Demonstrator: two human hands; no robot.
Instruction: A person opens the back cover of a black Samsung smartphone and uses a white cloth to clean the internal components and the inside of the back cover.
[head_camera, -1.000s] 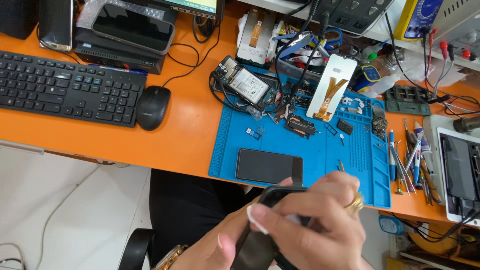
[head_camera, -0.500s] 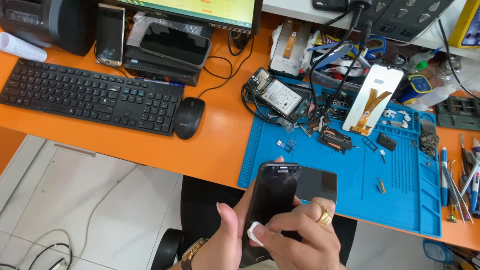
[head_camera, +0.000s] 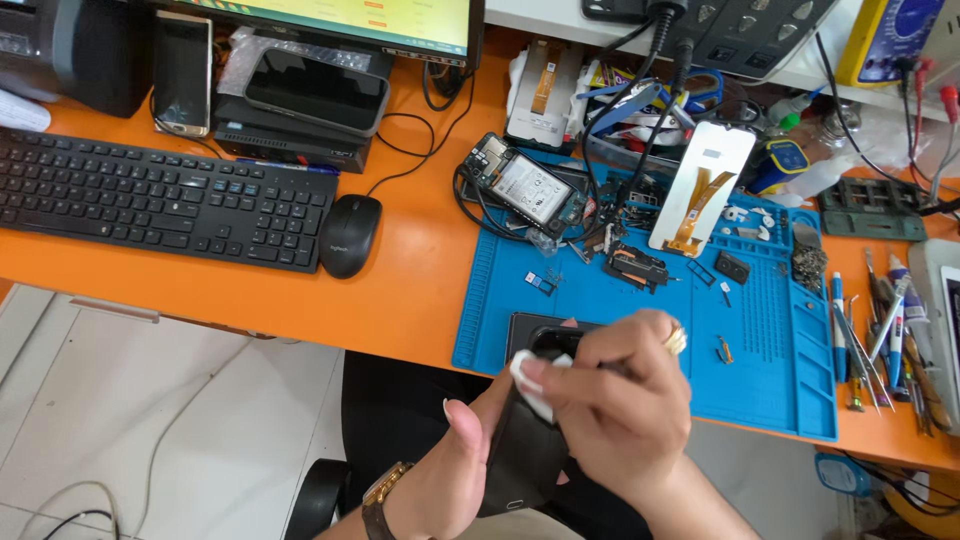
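Observation:
My left hand (head_camera: 450, 470) cradles a black phone body (head_camera: 525, 455) from below, tilted over the desk's front edge. My right hand (head_camera: 610, 400), with a gold ring, presses a small white wipe (head_camera: 528, 385) onto the phone's upper end. Another dark phone piece (head_camera: 535, 328) lies flat on the blue work mat (head_camera: 640, 320) just behind my hands. An opened phone with exposed battery (head_camera: 525, 190) and a white screen panel with an orange flex cable (head_camera: 700, 190) rest farther back on the mat.
A black keyboard (head_camera: 150, 200) and mouse (head_camera: 350, 235) sit on the orange desk (head_camera: 410, 280) at left. Phones (head_camera: 315, 90) lie under the monitor. Tweezers and tools (head_camera: 880, 320) line the right edge. Small parts and screws dot the mat.
The view shifted. My hands and the phone moved right and closer to the mat's front edge, and my right hand now covers the phone's upper end with the wipe.

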